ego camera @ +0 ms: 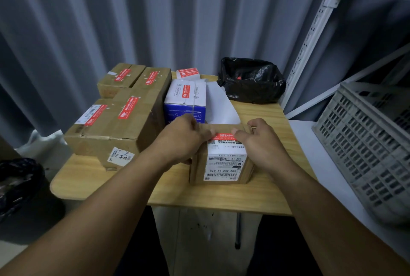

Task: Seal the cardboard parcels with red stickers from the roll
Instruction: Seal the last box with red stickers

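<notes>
Right now, pressing down with two thumbs, one from each side, on one red sticker (223, 136) laid across the top of the small cardboard parcel (198, 170). Left hand (179, 140) wrapped round the parcel's left side, fingers curled, thumb tip at the sticker's left end. Right hand (263, 140) hooked over the parcel's far right top corner, fingers (251, 124) bent, thumb on the sticker's right end. One white shipping label (225, 165) folded from the parcel's top down its near face. Parcel seated close to the front edge of the wooden table (221, 196), right of middle. Just behind it, one white paper strip (219, 104) running toward the back edge. Beside the strip, near the middle, one white-and-blue box (185, 107) with one red seal on its top; behind that, at the back edge, one small white box (188, 73) with one more. Along the left edge up to the back left corner, brown cardboard boxes (115, 134) packed tight, four red seals (128, 108) counted on their tops; box count itself unsure, seams too unclear. Seven red labels in all, counting the one under the thumbs. At the back right corner, one black plastic bag (250, 83) with a red speck inside, too small to identify. Off the right edge, one grey plastic crate (366, 142) on a white surface (310, 142), below one white metal rack (319, 32). Past the front left corner, a second black bag (17, 178). Behind everything, a grey corrugated wall (88, 20).
</notes>
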